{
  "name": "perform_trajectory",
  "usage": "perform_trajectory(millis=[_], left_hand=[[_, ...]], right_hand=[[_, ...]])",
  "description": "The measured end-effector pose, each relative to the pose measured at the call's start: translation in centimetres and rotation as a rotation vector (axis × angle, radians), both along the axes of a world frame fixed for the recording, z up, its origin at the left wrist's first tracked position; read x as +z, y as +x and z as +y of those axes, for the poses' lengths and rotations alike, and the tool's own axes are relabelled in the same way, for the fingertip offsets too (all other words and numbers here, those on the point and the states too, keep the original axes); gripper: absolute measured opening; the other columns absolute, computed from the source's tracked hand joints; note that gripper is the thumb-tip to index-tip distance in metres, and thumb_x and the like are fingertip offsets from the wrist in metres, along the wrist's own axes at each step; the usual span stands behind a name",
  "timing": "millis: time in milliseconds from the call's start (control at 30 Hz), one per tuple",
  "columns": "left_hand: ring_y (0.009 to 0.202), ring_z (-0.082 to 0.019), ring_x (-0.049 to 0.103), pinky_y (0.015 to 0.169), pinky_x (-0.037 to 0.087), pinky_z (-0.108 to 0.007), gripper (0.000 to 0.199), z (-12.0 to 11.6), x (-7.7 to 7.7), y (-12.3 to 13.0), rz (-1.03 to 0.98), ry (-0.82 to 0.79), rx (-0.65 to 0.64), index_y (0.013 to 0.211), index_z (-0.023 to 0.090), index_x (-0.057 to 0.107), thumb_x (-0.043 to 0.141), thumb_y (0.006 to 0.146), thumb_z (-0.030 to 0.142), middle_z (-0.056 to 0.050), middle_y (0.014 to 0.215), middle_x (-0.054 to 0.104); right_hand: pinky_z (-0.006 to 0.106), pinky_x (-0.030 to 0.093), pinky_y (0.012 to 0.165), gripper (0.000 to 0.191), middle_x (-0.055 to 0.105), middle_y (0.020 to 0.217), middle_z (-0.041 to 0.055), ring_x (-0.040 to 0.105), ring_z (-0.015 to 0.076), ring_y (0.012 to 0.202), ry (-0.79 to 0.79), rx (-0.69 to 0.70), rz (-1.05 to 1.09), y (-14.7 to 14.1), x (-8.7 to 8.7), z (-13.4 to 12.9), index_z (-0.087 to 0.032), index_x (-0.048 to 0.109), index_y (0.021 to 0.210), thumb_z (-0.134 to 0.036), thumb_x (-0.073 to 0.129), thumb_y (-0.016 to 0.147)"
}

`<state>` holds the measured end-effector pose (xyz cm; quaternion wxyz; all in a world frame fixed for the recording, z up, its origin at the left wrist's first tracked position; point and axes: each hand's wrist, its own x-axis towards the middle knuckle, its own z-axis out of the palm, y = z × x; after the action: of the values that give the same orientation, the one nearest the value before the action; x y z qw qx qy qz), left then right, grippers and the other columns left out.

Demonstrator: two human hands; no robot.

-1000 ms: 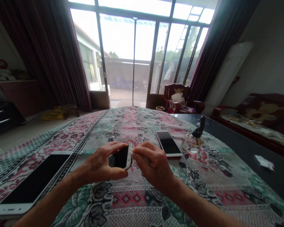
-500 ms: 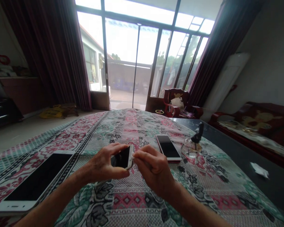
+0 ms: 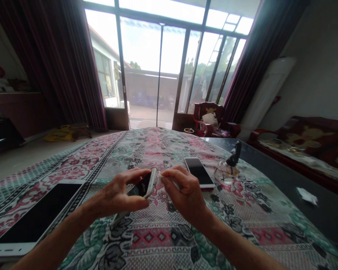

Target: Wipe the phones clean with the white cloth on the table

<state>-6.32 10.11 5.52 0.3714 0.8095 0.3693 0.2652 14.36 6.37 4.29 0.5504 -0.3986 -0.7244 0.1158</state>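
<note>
My left hand [image 3: 115, 193] grips a white-edged smartphone [image 3: 150, 184] by its sides, thumb on the near side and fingers on the far side. The phone is tilted, so its narrow end edge faces right and its dark screen shows partly. Just right of that edge, my right hand [image 3: 184, 187] pinches a small white wad [image 3: 159, 177], perhaps tissue; its kind is unclear. Whether the wad touches the phone, I cannot tell. Beyond my right hand lies a second white phone [image 3: 199, 172] with a dark screen. A larger white phone or tablet [image 3: 39, 213] rests at left.
A patterned cloth [image 3: 157, 217] covers the table. A clear round object with a black upright part [image 3: 234, 155] stands at right. Crumpled white paper [image 3: 307, 196] lies on the dark surface [image 3: 287, 183] beyond the cloth. A red wooden chair [image 3: 210, 118] stands near the glass doors.
The phone has turned in my left hand, so its end edge shows more and its screen less. My right hand has come slightly away from that edge. The whole view has shifted slightly.
</note>
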Motion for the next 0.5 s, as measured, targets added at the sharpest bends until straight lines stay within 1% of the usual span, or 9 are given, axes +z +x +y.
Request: perform_trajectory(millis=[100, 233, 400, 500], left_hand=[[0.108, -0.026, 0.056, 0.098, 0.043, -0.045, 0.067, 0.0, 0.0, 0.0, 0.007, 0.008, 0.012, 0.128, 0.023, 0.053, 0.067, 0.063, 0.029, -0.005, 0.123, 0.059], [0.109, -0.026, 0.055, 0.096, 0.044, -0.043, 0.069, 0.0, -0.2, 0.0, 0.031, 0.002, 0.047, 0.129, 0.023, 0.052, 0.067, 0.061, 0.027, -0.005, 0.125, 0.058], [0.108, -0.026, 0.055, 0.096, 0.044, -0.044, 0.067, -0.1, 0.0, 0.0, 0.039, 0.018, 0.023, 0.128, 0.022, 0.052, 0.066, 0.063, 0.027, -0.005, 0.123, 0.059], [0.105, -0.026, 0.056, 0.095, 0.044, -0.045, 0.065, -0.2, 0.2, 0.1, 0.043, 0.04, 0.013, 0.128, 0.022, 0.052, 0.065, 0.064, 0.028, -0.005, 0.118, 0.06]], right_hand=[[0.03, 0.05, 0.067, 0.009, 0.063, 0.083, 0.002, 0.059, 0.0138, 0.075, 0.036, 0.035, 0.005, -0.2, 0.5, -0.4, -0.022, 0.065, 0.088, -0.019, 0.058, 0.083], [0.028, 0.051, 0.065, 0.014, 0.062, 0.083, 0.0016, 0.059, 0.0129, 0.074, 0.082, 0.092, -0.028, -0.5, 0.7, -0.9, -0.023, 0.066, 0.091, -0.016, 0.057, 0.083], [0.027, 0.051, 0.065, 0.018, 0.061, 0.086, 0.0028, 0.059, 0.0124, 0.075, 0.109, 0.148, -0.07, -0.4, 0.7, -1.2, -0.022, 0.066, 0.094, -0.014, 0.054, 0.084], [0.028, 0.051, 0.065, 0.017, 0.062, 0.086, 0.0027, 0.06, 0.0129, 0.075, 0.098, 0.138, -0.07, -0.2, 0.6, -1.0, -0.023, 0.067, 0.094, -0.016, 0.054, 0.084]])
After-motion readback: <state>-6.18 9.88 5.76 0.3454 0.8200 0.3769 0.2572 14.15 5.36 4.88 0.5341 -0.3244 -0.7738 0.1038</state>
